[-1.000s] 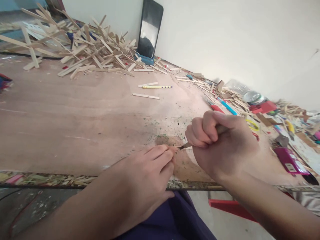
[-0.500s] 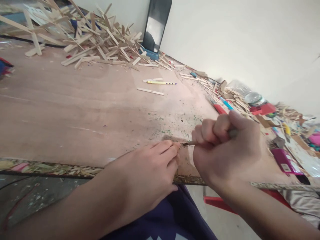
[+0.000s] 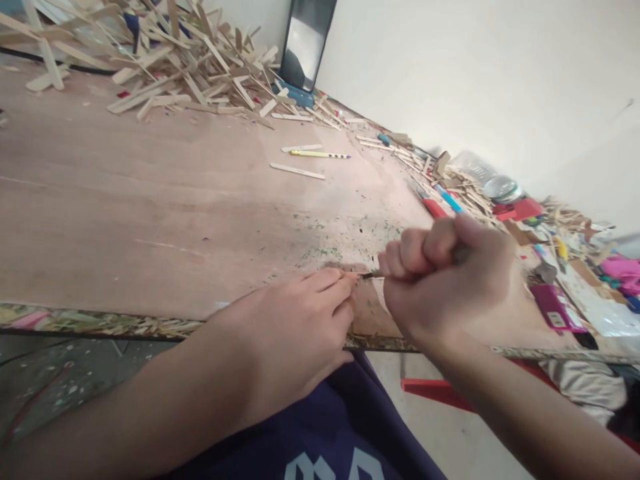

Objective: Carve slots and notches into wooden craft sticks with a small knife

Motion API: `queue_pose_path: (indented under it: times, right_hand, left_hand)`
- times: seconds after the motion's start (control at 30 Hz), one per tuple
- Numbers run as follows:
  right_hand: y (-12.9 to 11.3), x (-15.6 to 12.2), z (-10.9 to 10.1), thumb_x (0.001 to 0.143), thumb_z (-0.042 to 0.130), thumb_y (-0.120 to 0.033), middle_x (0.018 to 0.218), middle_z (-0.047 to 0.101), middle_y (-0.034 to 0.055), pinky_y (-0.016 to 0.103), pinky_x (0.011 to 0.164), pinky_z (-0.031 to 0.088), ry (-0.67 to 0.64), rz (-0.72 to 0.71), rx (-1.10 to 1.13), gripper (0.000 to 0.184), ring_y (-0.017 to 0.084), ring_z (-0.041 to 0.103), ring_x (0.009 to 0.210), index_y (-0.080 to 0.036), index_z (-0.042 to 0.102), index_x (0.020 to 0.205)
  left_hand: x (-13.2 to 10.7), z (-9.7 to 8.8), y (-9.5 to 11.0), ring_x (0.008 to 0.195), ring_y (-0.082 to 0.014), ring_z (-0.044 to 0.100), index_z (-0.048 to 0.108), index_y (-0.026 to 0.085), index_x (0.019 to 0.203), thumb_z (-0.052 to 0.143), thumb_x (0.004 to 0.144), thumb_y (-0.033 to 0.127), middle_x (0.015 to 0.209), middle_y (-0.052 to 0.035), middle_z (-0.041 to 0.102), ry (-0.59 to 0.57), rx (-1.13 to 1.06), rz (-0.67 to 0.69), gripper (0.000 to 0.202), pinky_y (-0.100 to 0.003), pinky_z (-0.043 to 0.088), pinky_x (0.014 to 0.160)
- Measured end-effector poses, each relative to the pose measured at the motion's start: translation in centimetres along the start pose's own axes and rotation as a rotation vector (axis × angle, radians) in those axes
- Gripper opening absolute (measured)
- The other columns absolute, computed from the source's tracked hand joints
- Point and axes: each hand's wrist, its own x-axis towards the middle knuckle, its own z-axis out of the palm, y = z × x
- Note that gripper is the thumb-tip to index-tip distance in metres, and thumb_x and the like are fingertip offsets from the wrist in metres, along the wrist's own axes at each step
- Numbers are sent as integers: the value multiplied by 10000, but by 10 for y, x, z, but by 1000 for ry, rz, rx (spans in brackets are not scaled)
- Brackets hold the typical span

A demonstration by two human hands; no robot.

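My right hand (image 3: 443, 283) is closed in a fist around a slim tool with a dark narrow tip (image 3: 369, 274). Most of its handle is hidden in the fist, so its exact kind cannot be told. The tip points left, at the fingertips of my left hand (image 3: 305, 317). Those fingers are bent and pressed together near the table's front edge. Whatever they hold is hidden beneath them. Small green shavings (image 3: 325, 252) lie scattered on the wooden table (image 3: 150, 200) just beyond both hands.
A yellow pencil (image 3: 320, 155) lies between two flat wooden sticks. A big heap of wooden sticks (image 3: 200, 67) fills the back left, beside a propped phone (image 3: 306, 43). Along the right lie a red-handled tool (image 3: 434, 207), a blue pen (image 3: 449, 199) and a magenta box (image 3: 556, 307).
The view has tilted down slightly, so the table's things sit higher and a little further left. Both hands keep their grips, with the tool's tip still beside my left fingertips.
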Motion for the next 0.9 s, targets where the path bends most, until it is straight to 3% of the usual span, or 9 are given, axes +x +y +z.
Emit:
queue_pose_path:
  times: [0.07, 0.3, 0.4, 0.47, 0.53, 0.73, 0.8, 0.9]
  right_hand:
    - [1, 1, 1, 752, 558, -154, 509, 54, -61, 314, 433, 85, 30, -5, 6, 432, 84, 79, 424, -219, 217, 494]
    - [4, 10, -12, 810, 623, -234, 497, 91, -69, 307, 423, 129, -83, 35, 1, 490, 75, 105, 416, -224, 228, 521]
    - [6, 16, -18, 797, 686, -237, 469, 116, -70, 296, 425, 204, -258, 27, -35, 540, 78, 166, 401, -221, 233, 502]
    - [8, 17, -17, 817, 687, -315, 488, 62, -86, 283, 395, 157, -179, 7, -14, 564, 72, 93, 392, -234, 204, 538]
    - [9, 15, -14, 774, 683, -272, 490, 65, -83, 270, 398, 151, -127, -19, -14, 544, 68, 104, 396, -223, 200, 530]
    - [7, 2, -9, 729, 637, -211, 490, 135, -70, 287, 431, 112, -112, -64, -23, 444, 72, 159, 412, -225, 249, 513]
    - [6, 1, -10, 716, 626, -231, 480, 81, -77, 288, 407, 95, -120, -51, -2, 455, 63, 105, 396, -223, 222, 506]
    - [4, 4, -13, 678, 641, -179, 472, 109, -68, 286, 421, 165, -149, 3, -19, 465, 63, 155, 400, -208, 211, 503]
  left_hand:
    - [0, -1, -1, 1309, -286, 663, 775, 126, 1233, 540, 1138, 459, 1338, -153, 770, 9, 1, 7, 418, -406, 447, 1222]
    - [2, -2, 0, 1268, -277, 675, 783, 130, 1184, 571, 1125, 453, 1255, -135, 791, 30, -9, 7, 391, -391, 432, 1225]
    - [2, -2, 0, 1277, -286, 675, 786, 109, 1198, 570, 1123, 439, 1256, -149, 792, 51, -4, 20, 401, -403, 422, 1234]
    - [3, -2, 0, 1292, -293, 672, 777, 77, 1241, 580, 1118, 445, 1306, -170, 780, 49, -1, 13, 435, -397, 442, 1212]
    - [3, -3, 0, 1297, -292, 672, 768, 64, 1268, 574, 1121, 453, 1333, -177, 772, 43, -2, 6, 459, -389, 462, 1190]
    - [3, -3, -2, 1291, -301, 671, 788, 94, 1207, 573, 1120, 464, 1293, -166, 784, 30, -12, 3, 436, -399, 471, 1189]
    - [2, -3, -1, 1299, -297, 667, 788, 102, 1210, 555, 1128, 471, 1297, -162, 783, 25, -18, -2, 444, -399, 469, 1200]
    - [2, -2, -1, 1307, -285, 667, 783, 109, 1229, 539, 1134, 480, 1311, -154, 781, 19, -30, -11, 455, -390, 473, 1204]
